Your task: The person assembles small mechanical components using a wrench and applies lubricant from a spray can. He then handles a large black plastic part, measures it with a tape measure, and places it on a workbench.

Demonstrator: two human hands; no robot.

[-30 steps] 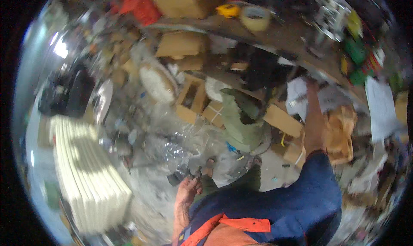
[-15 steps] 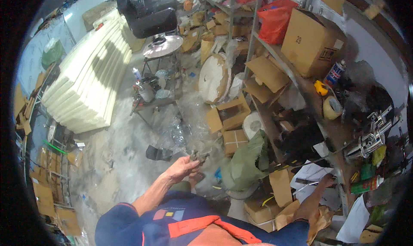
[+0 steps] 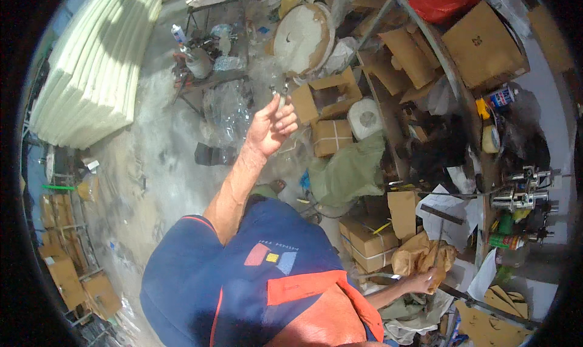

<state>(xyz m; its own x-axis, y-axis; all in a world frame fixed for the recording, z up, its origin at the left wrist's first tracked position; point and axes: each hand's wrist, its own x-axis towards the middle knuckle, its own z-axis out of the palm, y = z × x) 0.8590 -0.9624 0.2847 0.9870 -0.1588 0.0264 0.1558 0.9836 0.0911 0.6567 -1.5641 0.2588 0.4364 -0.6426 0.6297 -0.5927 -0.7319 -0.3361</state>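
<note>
In front of my chest my left hand (image 3: 273, 128) is raised, its fingers closed round a small pale metal piece (image 3: 281, 100) with two short prongs; its exact kind is unclear. At the lower right, my right hand (image 3: 420, 282) grips the lower end of a hammer (image 3: 441, 216), whose long narrow dark head tops a thin shaft. The hammer head is over white paper sheets (image 3: 430, 199) on the shelf. Crumpled brown paper (image 3: 408, 255) lies beside this hand and partly behind the shaft.
Shelving with cartons (image 3: 483, 43), a tape roll (image 3: 490, 139) and shiny metal fittings (image 3: 521, 198) runs along the right. A green sack (image 3: 349, 174), a strapped box (image 3: 332, 137) and a white roll (image 3: 365, 117) stand nearby. White foam slabs (image 3: 91, 74) lean at the left.
My left hand has risen and moved forward with the small metal piece. My right hand has drawn back from the papers toward me, now with the hammer upright in it. The view has tilted down.
</note>
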